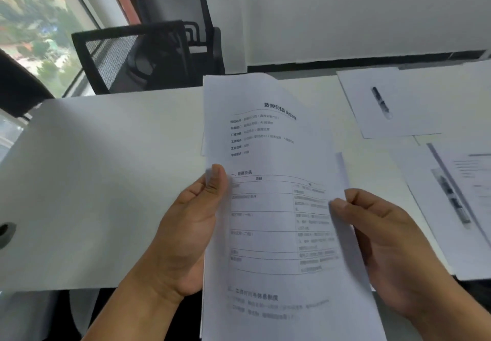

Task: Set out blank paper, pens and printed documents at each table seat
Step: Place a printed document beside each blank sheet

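Printed documents: a sheaf of printed documents [279, 207] is up in front of the camera, above the near edge of the table [106, 181], top page facing the viewer with a heading, short lines and a ruled grid.
Left hand: the left hand [186, 229] has the sheaf's left edge, thumb pressed on the front of the page, fingers curled behind it.
Right hand: the right hand [385, 242] pinches the right edge, thumb on top, fingers tucked under; the sheaf sits squarely between both hands.
Far seat: a blank sheet [398, 101] lies flat on the table to the right, a pen [381, 102] resting on it.
Near seat: closer on the right, another sheet [435, 234] carries a second pen [453, 199], with a printed page [475, 176] just beside it.
Beyond the table: a black mesh chair [127, 56] stands at the far edge, a window [34, 27] behind it.
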Demonstrator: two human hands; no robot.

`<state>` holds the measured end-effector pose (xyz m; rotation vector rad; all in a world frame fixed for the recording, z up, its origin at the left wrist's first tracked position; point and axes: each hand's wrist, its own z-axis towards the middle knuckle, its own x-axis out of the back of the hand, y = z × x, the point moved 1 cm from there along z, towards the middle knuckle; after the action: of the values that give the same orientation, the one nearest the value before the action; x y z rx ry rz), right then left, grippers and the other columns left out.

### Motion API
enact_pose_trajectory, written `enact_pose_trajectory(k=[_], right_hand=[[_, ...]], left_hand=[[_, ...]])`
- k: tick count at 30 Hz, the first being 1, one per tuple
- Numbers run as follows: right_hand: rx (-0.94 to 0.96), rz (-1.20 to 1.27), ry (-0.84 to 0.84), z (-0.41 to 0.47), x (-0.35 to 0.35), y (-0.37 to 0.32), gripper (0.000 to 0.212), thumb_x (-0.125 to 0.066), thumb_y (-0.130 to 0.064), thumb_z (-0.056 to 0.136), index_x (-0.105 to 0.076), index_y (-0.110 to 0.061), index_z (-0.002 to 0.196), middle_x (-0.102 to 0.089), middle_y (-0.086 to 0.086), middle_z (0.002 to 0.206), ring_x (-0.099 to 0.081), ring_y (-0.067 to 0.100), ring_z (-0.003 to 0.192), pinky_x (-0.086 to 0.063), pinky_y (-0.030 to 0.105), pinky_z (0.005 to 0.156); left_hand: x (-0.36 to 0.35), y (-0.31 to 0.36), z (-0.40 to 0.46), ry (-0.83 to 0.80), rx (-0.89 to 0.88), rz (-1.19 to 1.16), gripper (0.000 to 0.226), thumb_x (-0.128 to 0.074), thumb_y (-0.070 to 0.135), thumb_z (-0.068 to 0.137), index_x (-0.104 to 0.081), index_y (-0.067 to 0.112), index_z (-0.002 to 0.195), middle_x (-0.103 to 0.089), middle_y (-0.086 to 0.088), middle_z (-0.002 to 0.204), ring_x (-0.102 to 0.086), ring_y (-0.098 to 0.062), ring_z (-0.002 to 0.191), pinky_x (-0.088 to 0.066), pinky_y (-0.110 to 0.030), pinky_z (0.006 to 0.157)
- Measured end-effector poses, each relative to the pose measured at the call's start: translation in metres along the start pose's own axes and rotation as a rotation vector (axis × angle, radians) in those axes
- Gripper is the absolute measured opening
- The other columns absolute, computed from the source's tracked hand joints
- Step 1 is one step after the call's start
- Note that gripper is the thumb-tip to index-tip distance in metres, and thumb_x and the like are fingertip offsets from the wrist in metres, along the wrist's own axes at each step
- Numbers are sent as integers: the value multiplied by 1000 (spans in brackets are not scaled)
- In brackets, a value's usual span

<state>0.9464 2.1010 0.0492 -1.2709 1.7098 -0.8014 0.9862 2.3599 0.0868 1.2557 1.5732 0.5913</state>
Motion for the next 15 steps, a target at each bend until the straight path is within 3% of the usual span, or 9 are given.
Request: enact_pose_trajectory(k=[3,10,15], right_hand=[[91,67,27,-21,5,-50,29,-89,-29,81,-77,-8,96,-80,25,114,-81,41,94,-67,40,72],[348,40,79,-67,11,-161,23,-84,-30,80,-77,-12,91,-81,22,110,-81,35,86,-65,35,66],[515,27,107,-101,18,-219,21,-79,-34,79,-78,-14,87,-82,18,102,-79,29,80,-62,32,62]], left_hand=[[-26,34,-4,-60,-37,19,46,-61,55,106,-77,24,136,-75,-9,141,-74,-31,128,-65,-47,97],[-92,113,-20,-146,-148,84,44,-53,53,109,-76,28,138,-76,-9,140,-76,-34,125,-65,-47,92],[-138,155,-36,-183,-240,160,42,-51,54,109,-75,32,136,-77,-10,137,-76,-39,123,-65,-58,93]])
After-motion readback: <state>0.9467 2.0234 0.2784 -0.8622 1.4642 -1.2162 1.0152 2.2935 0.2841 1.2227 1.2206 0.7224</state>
